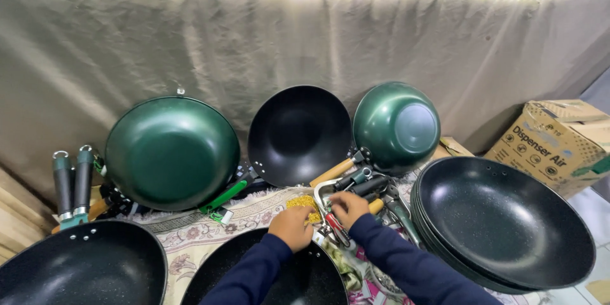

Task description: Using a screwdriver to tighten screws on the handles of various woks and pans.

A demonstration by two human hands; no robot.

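Note:
Both my hands reach forward over a patterned mat. My left hand (292, 224) rests with curled fingers on a small heap of yellow pieces (302, 203); what it grips is hidden. My right hand (347, 207) presses down on a cluster of loose pan handles (363, 184), some black, some wooden, beside a red-handled tool (335, 225). Whether it grips anything is unclear. A black pan (305, 276) lies right under my forearms.
Green woks (171, 152) (397, 126) and a black wok (298, 133) lean against a grey cloth backdrop. A stack of black pans (508, 222) sits at right, another black pan (76, 270) at lower left. Two green handles (71, 184) stand at left. A cardboard box (556, 143) sits at far right.

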